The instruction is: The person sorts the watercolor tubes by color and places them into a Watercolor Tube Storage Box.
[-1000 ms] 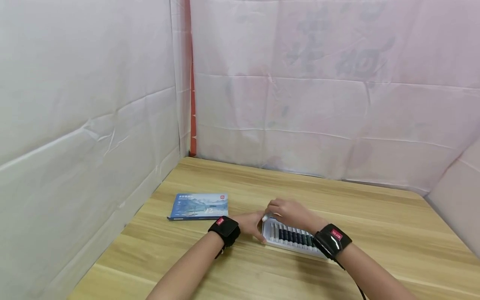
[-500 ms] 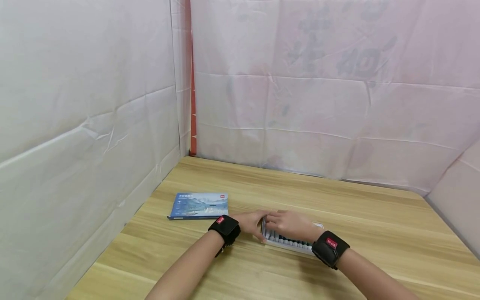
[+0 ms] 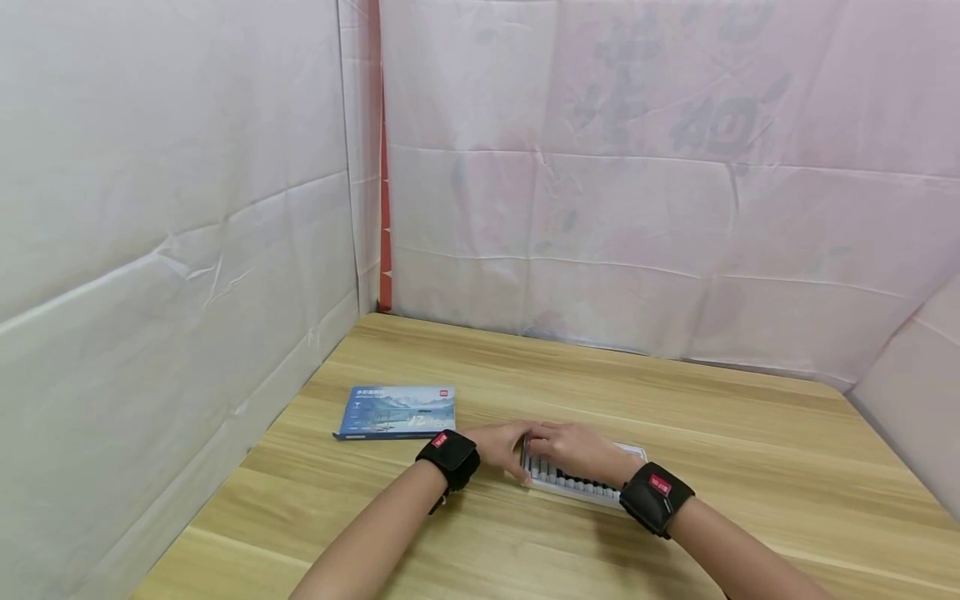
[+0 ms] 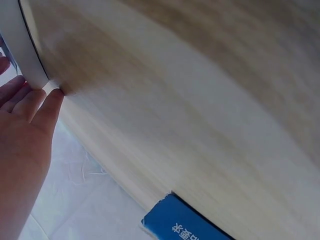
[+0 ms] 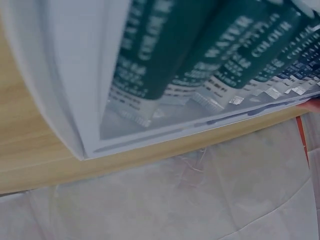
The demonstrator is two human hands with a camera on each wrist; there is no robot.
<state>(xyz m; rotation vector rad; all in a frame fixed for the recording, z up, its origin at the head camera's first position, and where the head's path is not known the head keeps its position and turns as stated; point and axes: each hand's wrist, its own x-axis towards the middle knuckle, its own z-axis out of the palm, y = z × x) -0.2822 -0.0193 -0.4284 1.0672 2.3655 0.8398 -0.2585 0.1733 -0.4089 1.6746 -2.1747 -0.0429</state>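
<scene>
A white tray (image 3: 577,496) of watercolour paint tubes lies on the wooden table. My left hand (image 3: 501,447) grips its left end, thumb at the front corner and fingers at the back; the left wrist view has these fingertips right at the tray's corner. Over the left part of the tray is my right hand (image 3: 581,452), fingers bent down among the tubes. Its fingertips are hidden, so I cannot tell whether they still hold a tube. Green paint tubes (image 5: 150,45) marked "WATER COLOUR" lie in a row with darker blue ones in the right wrist view.
A flat blue box (image 3: 397,410) with a mountain lake picture lies to the left, just behind my left wrist. Pale sheeting (image 3: 630,217) hangs behind the table and along its left and right sides. Black bands are strapped round both wrists.
A second ago my right hand held a pale tube tilted above the tray's left end. It has since lowered into the tray, and that tube is out of sight. My left hand stays put.
</scene>
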